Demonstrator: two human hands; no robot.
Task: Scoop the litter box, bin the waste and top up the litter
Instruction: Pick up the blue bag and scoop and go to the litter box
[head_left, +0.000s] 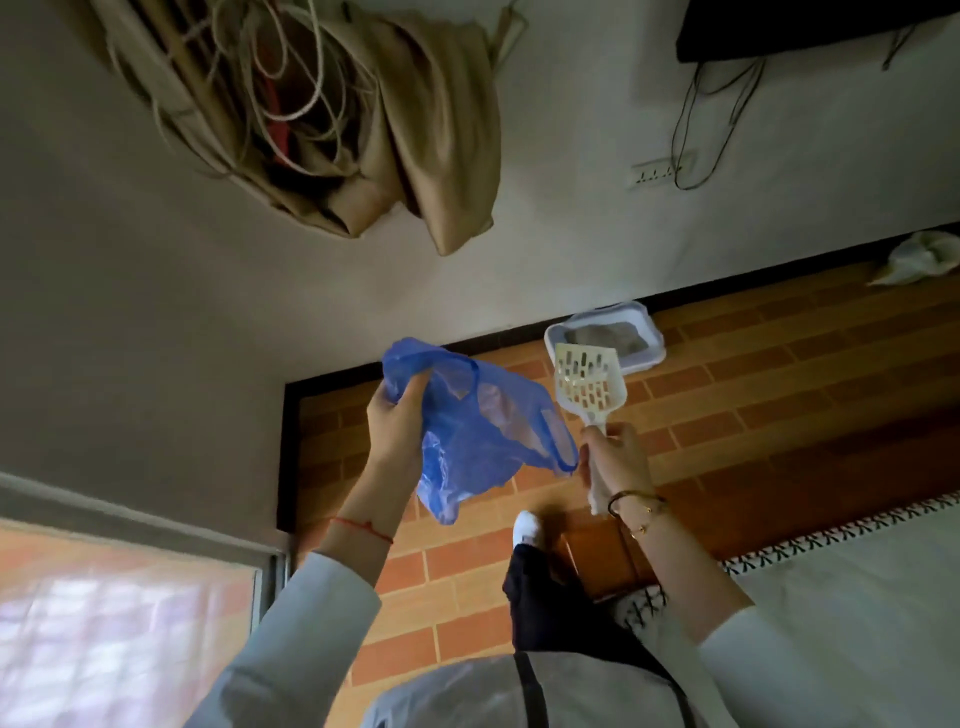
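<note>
My left hand (397, 415) grips a blue bag (483, 441), right (615, 460) the scoop (587, 384) (empty); litter box (605, 338) ahead, scooping next.

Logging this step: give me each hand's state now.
Left hand: closed, gripping the blue plastic bag.
Right hand: closed, gripping the handle of the white litter scoop.

The brick-patterned floor (779, 374) carries the white litter box (605, 338) beside the wall.
</note>
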